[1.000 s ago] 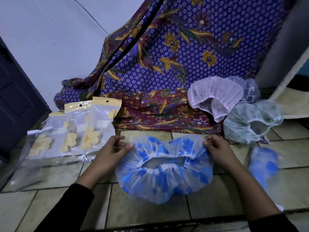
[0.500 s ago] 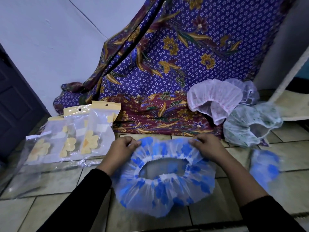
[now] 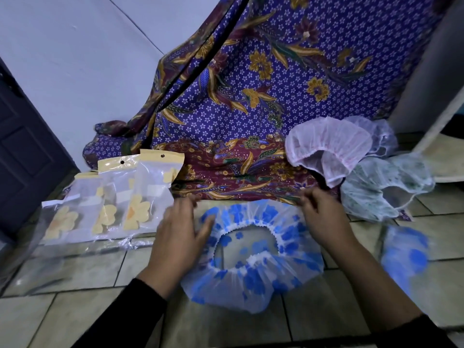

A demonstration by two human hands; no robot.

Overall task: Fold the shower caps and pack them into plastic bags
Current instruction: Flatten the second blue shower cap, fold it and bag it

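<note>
Shower cap (image 3: 251, 280) | left hand (image 3: 178, 237) pressing flat | right hand (image 3: 324, 217) at edge

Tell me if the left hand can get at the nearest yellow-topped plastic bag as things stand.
Probably yes: the left hand rests on the edge of the blue shower cap, right beside the yellow-topped bag, nothing lying between.
</note>
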